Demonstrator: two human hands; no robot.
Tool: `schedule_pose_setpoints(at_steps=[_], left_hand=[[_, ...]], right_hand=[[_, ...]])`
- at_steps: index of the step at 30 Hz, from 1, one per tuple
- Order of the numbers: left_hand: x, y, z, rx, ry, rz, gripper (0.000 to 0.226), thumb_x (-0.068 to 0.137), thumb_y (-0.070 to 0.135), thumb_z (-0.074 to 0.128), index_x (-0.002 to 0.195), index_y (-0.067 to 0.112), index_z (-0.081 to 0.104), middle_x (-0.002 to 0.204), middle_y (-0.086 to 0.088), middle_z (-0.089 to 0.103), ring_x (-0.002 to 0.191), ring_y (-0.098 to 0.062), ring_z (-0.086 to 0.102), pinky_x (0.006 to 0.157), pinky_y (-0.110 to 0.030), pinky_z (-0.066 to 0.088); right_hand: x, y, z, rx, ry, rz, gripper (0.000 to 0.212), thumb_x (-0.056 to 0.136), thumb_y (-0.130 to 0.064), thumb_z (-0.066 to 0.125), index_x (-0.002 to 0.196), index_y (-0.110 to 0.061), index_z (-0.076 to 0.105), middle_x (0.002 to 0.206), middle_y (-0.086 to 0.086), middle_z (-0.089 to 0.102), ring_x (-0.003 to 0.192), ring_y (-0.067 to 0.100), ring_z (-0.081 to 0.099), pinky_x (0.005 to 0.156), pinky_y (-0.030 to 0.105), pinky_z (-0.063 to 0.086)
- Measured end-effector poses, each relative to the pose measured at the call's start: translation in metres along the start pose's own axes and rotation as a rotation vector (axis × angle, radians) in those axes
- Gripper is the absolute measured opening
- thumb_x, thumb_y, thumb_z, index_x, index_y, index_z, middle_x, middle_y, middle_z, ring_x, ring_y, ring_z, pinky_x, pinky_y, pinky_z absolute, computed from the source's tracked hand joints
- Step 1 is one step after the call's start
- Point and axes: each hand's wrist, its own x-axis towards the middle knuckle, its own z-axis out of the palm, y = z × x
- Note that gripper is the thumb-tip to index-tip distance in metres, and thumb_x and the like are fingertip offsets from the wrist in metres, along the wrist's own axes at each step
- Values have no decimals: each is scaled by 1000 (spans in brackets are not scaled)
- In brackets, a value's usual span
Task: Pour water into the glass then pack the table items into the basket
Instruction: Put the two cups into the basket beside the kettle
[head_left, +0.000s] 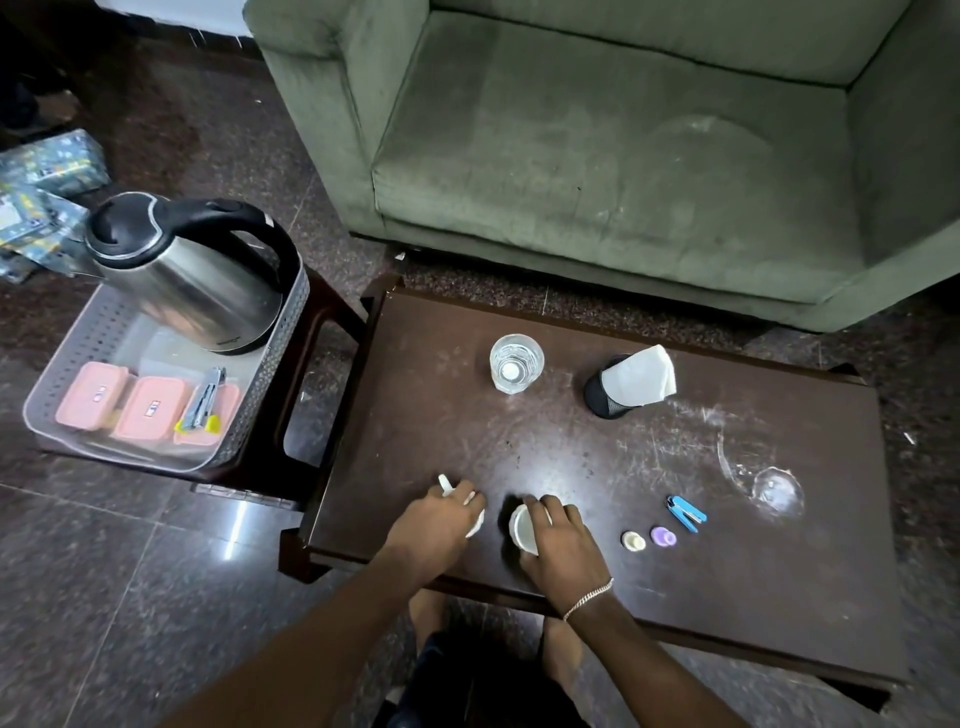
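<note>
My left hand (441, 519) rests on the dark table's (571, 457) near edge, closed over a small white item of which only bits show. Beside it, my right hand (558, 535) grips a small white cup (521, 529) lying tilted. A glass of water (516, 362) stands upright at the table's far side. The grey perforated basket (72, 358) sits on a stool to the left, holding a steel kettle (192, 270), pink lidded boxes (148, 408) and a stapler (205, 397).
On the table stand a black holder with white tissue (631, 382), a blue stapler (685, 513), a purple piece (663, 536), a cream piece (634, 541) and a clear glass lid (776, 491). A green sofa (623, 156) stands beyond the table.
</note>
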Motion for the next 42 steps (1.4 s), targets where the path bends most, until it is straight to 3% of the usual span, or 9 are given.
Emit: schedule_pose_setpoints(at_steps=[7,12,19,22,28,34,38,42], left_hand=[[-18,-36,-43,-42,144,-46,51,88,25,66,135,29,46,140,2,41,108,-29,57,75,-46,60],[-51,-93,-98,-121,309,-118,66,86,35,69,146,29,43,146,0,42,109,-32,61,80,-46,59],[-109,-205,-165,-125,506,-261,67,76,33,81,133,22,46,129,-8,55,98,-42,67,76,-50,58],[-128,-253,-175,-88,520,-330,67,74,29,85,130,18,51,124,-12,53,89,-43,69,68,-46,57],[-142,-326,-175,-99,524,-504,69,70,28,88,128,20,51,121,-13,48,81,-46,68,68,-48,57],[-125,-366,-166,-126,488,-600,67,73,30,85,128,20,47,122,-16,47,83,-50,67,68,-50,56],[-106,-383,-161,-147,483,-601,68,72,27,86,127,19,48,120,-16,49,87,-50,66,68,-49,54],[-88,-393,-157,-173,465,-576,72,70,23,88,130,16,49,130,-17,51,100,-47,65,74,-49,56]], right_hand=[[12,-38,-50,51,120,-85,70,76,-25,65,144,-12,50,131,6,57,107,31,53,93,37,49],[36,-98,-91,94,281,-222,72,72,-29,68,141,-13,54,126,6,61,103,31,58,84,43,53],[86,-206,-129,169,417,-429,73,71,-40,66,139,-20,47,133,-1,56,105,22,53,80,38,46],[108,-251,-137,219,416,-504,68,72,-39,68,135,-19,49,131,0,55,104,24,54,79,38,44],[158,-320,-139,158,366,-526,63,73,-31,76,129,-14,54,119,10,55,101,33,57,79,46,47],[186,-358,-119,-100,385,-467,47,74,-25,76,116,-19,56,108,3,59,96,27,57,76,43,40],[192,-369,-106,-130,351,-446,56,65,-12,79,113,-20,52,105,3,59,92,27,55,74,42,36],[196,-378,-98,-154,351,-424,50,69,-5,73,112,-19,52,103,5,59,90,29,55,76,45,36]])
